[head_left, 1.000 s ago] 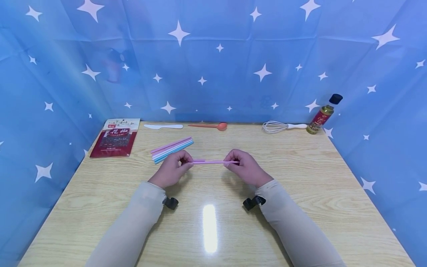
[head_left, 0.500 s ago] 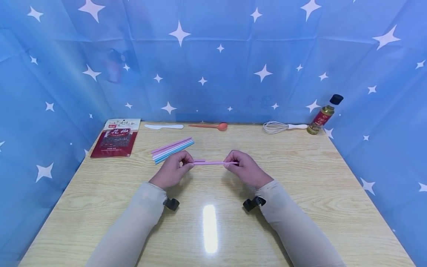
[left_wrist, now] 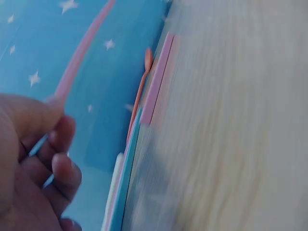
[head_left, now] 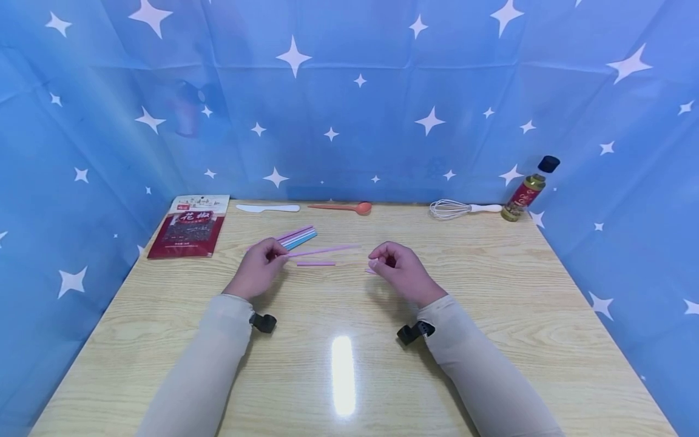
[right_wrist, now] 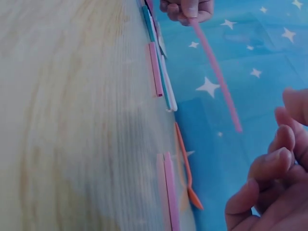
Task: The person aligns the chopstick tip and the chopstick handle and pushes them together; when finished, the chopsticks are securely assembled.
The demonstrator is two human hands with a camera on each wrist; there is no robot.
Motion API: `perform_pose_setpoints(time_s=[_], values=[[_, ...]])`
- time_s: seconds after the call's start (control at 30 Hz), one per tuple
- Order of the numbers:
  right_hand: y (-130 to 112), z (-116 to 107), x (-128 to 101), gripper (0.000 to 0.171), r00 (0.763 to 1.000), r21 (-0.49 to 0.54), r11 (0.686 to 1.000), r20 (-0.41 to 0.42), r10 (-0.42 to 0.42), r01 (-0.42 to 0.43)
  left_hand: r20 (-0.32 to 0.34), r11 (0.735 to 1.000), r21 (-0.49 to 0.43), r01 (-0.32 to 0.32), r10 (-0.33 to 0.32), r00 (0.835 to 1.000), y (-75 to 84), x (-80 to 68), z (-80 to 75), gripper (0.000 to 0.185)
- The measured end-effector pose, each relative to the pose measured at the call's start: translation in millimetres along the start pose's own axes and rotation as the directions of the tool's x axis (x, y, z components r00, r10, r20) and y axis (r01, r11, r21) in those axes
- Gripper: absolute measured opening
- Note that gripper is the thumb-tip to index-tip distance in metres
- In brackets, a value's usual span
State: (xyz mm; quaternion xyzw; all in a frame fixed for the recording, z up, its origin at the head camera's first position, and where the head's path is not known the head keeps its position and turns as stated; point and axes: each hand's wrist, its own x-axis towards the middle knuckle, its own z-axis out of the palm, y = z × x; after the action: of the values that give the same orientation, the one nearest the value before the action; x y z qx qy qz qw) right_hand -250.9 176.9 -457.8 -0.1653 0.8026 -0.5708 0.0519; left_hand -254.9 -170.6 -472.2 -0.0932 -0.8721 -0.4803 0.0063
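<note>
My left hand (head_left: 256,267) pinches one end of a thin pink strip (head_left: 324,250) between thumb and forefinger. The strip is raised off the table and slants across toward the right, its far end free. Beneath it a short pink strip (head_left: 315,263) lies on the table. My right hand (head_left: 401,270) hovers with loosely curled fingers (right_wrist: 272,166) and nothing between them. Partly covered by that hand, another pink strip (right_wrist: 171,192) lies on the table. Behind my left hand is a group of pink, white and blue strips (head_left: 299,238), partly hidden by it.
Along the back edge of the table (head_left: 491,291) lie a white knife (head_left: 267,207), an orange spoon (head_left: 349,207) and a white-handled whisk (head_left: 464,208). A red spice packet (head_left: 188,230) is at back left, an oil bottle (head_left: 526,194) at back right. A blue star-patterned curtain (head_left: 349,97) surrounds the table.
Both hands held the pink strip stretched between them. The right hand has let go of it, and the left hand has moved left with the strip, uncovering the short strip.
</note>
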Motion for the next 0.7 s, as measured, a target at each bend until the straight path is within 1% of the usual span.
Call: perform_pose_setpoints(time_s=[0.07,0.13,0.23,0.37,0.5,0.6,0.7], values=[[0,0,0,0.010,1.000,0.006,1.000,0.009,-0.007,0.007,-0.035,0.999,0.025,0.049,-0.048,0.998,-5.3,0.7,-5.0,0.011],[1,0,0,0.009,1.000,0.001,1.000,0.012,-0.010,0.010,-0.061,0.994,0.071,0.087,-0.083,0.995,-8.4,1.4,-8.7,0.012],[2,1,0,0.008,1.000,-0.009,1.000,0.010,-0.010,0.010,-0.079,0.977,0.159,0.141,-0.130,0.988,-10.3,2.1,-11.7,0.012],[2,1,0,0.007,1.000,-0.011,1.000,0.011,-0.008,0.008,-0.073,0.937,0.285,0.200,-0.187,0.980,-9.6,1.3,-14.2,0.012],[2,1,0,0.007,1.000,-0.007,1.000,0.014,-0.002,0.002,-0.068,0.891,0.387,0.237,-0.229,0.971,-7.4,-0.7,-17.7,0.011],[1,0,-1,0.008,1.000,-0.008,1.000,0.017,0.004,-0.004,-0.064,0.863,0.434,0.259,-0.258,0.964,-5.1,-2.1,-20.6,0.010],[1,0,-1,0.008,1.000,-0.016,1.000,0.020,0.012,-0.012,-0.058,0.845,0.457,0.279,-0.284,0.957,-2.0,-2.8,-22.5,0.010]])
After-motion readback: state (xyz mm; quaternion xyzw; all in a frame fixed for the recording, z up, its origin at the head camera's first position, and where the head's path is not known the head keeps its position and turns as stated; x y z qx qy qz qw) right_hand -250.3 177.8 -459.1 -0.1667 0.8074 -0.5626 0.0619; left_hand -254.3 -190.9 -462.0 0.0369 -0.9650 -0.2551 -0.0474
